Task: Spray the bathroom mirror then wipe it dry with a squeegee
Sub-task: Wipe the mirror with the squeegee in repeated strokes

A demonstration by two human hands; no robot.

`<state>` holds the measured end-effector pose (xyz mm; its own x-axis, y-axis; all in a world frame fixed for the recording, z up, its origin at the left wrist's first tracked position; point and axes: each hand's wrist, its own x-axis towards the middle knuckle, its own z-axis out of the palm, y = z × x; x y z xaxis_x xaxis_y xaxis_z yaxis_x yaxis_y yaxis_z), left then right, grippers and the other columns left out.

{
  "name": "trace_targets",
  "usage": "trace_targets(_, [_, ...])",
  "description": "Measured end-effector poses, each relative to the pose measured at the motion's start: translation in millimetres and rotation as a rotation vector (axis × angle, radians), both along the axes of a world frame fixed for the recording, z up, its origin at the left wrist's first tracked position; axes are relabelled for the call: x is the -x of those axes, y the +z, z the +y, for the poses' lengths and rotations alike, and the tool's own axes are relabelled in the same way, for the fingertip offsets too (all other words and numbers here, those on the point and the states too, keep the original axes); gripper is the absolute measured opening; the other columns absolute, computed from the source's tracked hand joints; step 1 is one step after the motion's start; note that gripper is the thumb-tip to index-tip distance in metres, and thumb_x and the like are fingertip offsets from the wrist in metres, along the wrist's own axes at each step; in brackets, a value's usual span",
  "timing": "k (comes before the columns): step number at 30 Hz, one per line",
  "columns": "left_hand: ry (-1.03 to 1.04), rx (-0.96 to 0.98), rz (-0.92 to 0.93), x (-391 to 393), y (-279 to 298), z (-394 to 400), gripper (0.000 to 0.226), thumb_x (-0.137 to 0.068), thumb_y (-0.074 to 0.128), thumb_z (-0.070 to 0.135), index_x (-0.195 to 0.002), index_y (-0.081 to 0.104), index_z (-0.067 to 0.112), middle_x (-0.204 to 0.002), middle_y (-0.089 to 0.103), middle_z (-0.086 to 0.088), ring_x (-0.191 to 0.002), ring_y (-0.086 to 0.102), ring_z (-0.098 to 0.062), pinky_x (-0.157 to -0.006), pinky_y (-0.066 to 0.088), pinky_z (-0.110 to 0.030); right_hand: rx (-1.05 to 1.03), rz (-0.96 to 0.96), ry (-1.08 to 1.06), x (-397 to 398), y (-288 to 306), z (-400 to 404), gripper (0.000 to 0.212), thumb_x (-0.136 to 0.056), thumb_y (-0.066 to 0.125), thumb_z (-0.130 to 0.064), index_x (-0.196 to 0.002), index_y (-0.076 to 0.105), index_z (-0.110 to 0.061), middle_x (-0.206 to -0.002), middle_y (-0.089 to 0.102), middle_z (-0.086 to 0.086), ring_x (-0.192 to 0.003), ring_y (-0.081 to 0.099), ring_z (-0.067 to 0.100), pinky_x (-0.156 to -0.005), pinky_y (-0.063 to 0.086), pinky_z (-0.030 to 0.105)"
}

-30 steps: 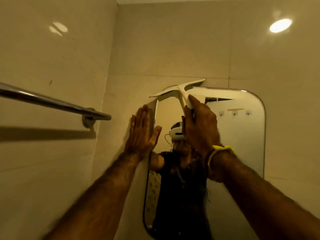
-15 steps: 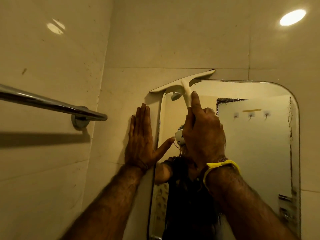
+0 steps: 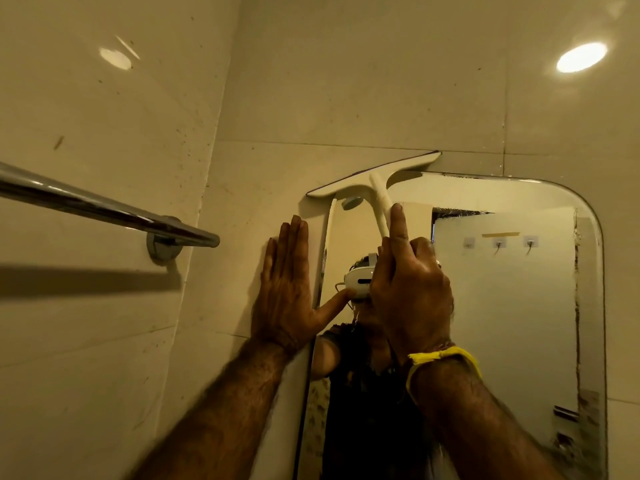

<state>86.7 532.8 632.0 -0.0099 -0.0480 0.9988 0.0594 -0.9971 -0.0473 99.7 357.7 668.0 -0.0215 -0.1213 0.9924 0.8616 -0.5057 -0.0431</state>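
A rounded-corner mirror [image 3: 512,306] hangs on the tiled wall ahead. A white squeegee [image 3: 375,176] lies with its blade tilted across the mirror's top left corner, partly over the wall tile. My right hand [image 3: 410,289] grips the squeegee's handle, index finger stretched up along it; a yellow band circles that wrist. My left hand [image 3: 287,289] lies flat on the wall tile just left of the mirror's edge, fingers straight, thumb reaching onto the glass. No spray bottle is in view.
A chrome towel rail [image 3: 104,207] juts from the left wall at about hand height, ending in a round mount [image 3: 162,249]. The wall corner runs down just left of my left hand. The mirror reflects a person wearing a headset, and hooks on the opposite wall.
The squeegee blade has stayed at the mirror's top left corner. My left thumb has spread out onto the glass. The view has shifted so more of the mirror's right side shows.
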Motion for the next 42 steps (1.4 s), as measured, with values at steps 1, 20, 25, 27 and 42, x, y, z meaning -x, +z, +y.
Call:
trace_targets(1, [0.004,-0.002,-0.002,0,0,0,0.113,-0.084,0.052,0.074,-0.159,0.005,0.004,-0.169,0.001,-0.010,-0.156,0.002,-0.026,-0.124,0.013,-0.054,0.001,-0.003,-0.009,1,-3,0,0.053,-0.094,0.062,-0.011,-0.143,0.045,-0.010,-0.080,0.061,0.013,-0.051,0.047,0.015,-0.049,0.055,0.030])
trace_targets(20, [0.003,0.030,0.025,9,0,-6,0.114,-0.085,0.056,0.072,-0.159,0.002,0.004,-0.168,0.001,-0.013,-0.156,0.000,-0.025,-0.125,0.008,-0.055,0.130,0.157,-0.010,11,-38,-35,0.054,-0.097,0.056,-0.019,-0.148,0.037,-0.014,-0.071,0.057,0.010,-0.052,0.045,0.015,-0.046,0.043,0.021])
trace_targets(25, [0.052,-0.007,0.008,7,-2,-8,0.115,-0.084,0.052,0.076,-0.160,0.002,0.007,-0.168,-0.002,-0.012,-0.156,-0.001,-0.025,-0.124,0.001,-0.055,0.154,0.121,-0.066,3,-58,-46,0.055,-0.095,0.058,-0.018,-0.147,0.039,-0.011,-0.068,0.055,0.008,-0.048,0.039,0.011,-0.044,0.033,0.014])
trace_targets(27, [0.038,0.004,0.015,6,-1,-9,0.116,-0.083,0.050,0.079,-0.160,0.003,0.007,-0.169,0.000,-0.012,-0.156,-0.001,-0.025,-0.124,-0.001,-0.055,0.126,0.135,-0.101,6,-28,-40,0.055,-0.100,0.049,-0.024,-0.151,0.031,-0.018,-0.073,0.056,0.009,-0.052,0.048,0.018,-0.048,0.047,0.026])
trace_targets(42, [0.028,-0.085,-0.001,-6,15,-18,0.121,-0.079,0.057,0.079,-0.159,0.009,0.002,-0.167,0.001,-0.018,-0.156,-0.001,-0.030,-0.122,0.001,-0.062,0.011,0.174,-0.111,3,1,-44,0.058,-0.098,0.041,-0.027,-0.153,0.023,-0.027,-0.063,0.052,0.002,-0.048,0.049,0.015,-0.046,0.047,0.026])
